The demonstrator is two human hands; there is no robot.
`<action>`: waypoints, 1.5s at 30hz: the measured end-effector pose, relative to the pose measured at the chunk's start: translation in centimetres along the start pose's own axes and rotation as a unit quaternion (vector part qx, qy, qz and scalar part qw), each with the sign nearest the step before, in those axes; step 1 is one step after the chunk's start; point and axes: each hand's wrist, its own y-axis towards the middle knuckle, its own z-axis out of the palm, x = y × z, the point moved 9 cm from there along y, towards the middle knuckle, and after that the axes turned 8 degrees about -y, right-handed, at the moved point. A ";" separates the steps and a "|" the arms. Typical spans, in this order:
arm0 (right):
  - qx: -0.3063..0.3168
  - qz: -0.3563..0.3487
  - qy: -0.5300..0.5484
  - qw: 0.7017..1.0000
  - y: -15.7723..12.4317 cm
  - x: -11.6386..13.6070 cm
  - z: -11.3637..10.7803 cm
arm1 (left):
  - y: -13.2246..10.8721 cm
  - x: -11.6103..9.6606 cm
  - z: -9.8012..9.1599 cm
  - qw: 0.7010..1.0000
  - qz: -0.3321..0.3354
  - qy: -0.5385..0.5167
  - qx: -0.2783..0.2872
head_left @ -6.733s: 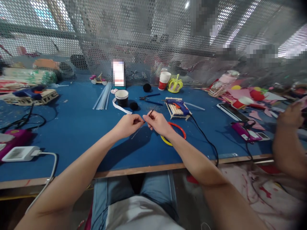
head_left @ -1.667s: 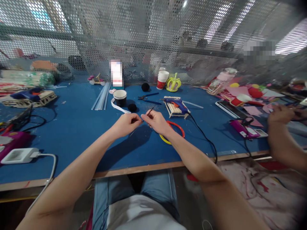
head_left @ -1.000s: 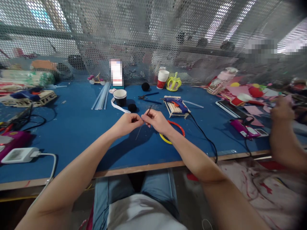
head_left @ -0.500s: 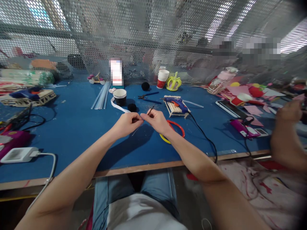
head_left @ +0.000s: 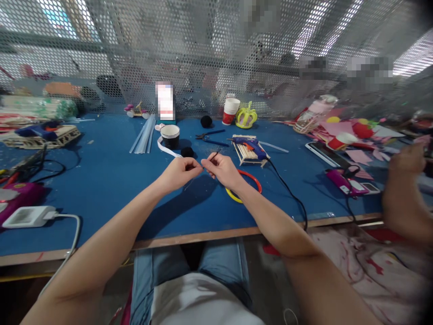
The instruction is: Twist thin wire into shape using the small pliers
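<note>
Over the middle of the blue table point(head_left: 111, 180), my left hand point(head_left: 181, 171) and my right hand point(head_left: 221, 170) meet almost fingertip to fingertip, both pinched. A thin dark strand point(head_left: 214, 156) sticks up from the fingers of my right hand. What my left fingers pinch is too small to make out. Just behind the hands lie a black pompom point(head_left: 187, 152) and a black-and-white cup point(head_left: 170, 136) with a white ribbon point(head_left: 166, 149) beside it. A red and yellow ring point(head_left: 259, 183) lies partly under my right wrist.
Blue-handled pliers point(head_left: 214, 141), another black pompom point(head_left: 206, 121) and a blue glue gun point(head_left: 255, 148) on a stick rack are farther back. A white power adapter point(head_left: 29, 217) sits at the left. Another person's arm point(head_left: 404, 194) reaches in at the right, near pink scraps.
My fingertips have drifted slightly apart, and my right fingers have shifted around the dark strand. The view has moved very slightly.
</note>
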 end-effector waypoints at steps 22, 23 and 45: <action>0.038 -0.007 0.001 0.999 0.0 0.2 0.7 | -0.1 0.0 1.0 0.999 0.000 -0.005 0.033; 0.046 -0.011 0.021 0.999 0.0 0.3 0.7 | -0.1 0.1 0.9 0.999 -0.009 -0.020 0.032; -0.012 0.012 -0.060 0.998 -0.1 -0.2 -0.1 | 0.0 0.4 0.3 0.998 0.002 0.064 -0.007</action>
